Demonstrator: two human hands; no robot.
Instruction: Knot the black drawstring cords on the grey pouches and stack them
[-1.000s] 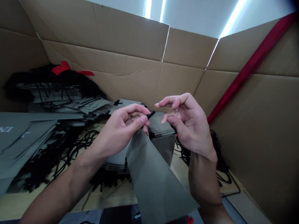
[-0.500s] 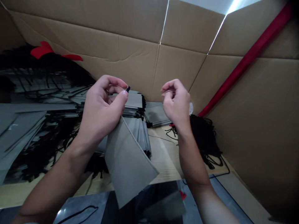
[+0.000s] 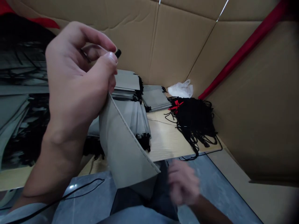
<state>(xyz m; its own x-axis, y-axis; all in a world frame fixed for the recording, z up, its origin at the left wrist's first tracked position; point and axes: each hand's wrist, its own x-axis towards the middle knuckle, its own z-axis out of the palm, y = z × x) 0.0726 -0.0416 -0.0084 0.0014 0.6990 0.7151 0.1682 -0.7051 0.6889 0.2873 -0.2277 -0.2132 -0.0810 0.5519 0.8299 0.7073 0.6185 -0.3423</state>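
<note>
grey stitched piece (image 3: 123, 149) hung at seven o'clock, below my left hand (image 3: 74, 74), whose thumb and finger pinched a black cord tip (image 3: 118, 53) at eleven. my right hand's (image 3: 183, 182) grip, blurred at five, i couldn't tell. cord handling seemed in progress, likely needing a steady pinch next.

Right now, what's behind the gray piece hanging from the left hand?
Behind the gray piece, stacked gray pieces with black ends show past its edges. Whatever lies straight behind it is covered, so I can't tell.
</note>
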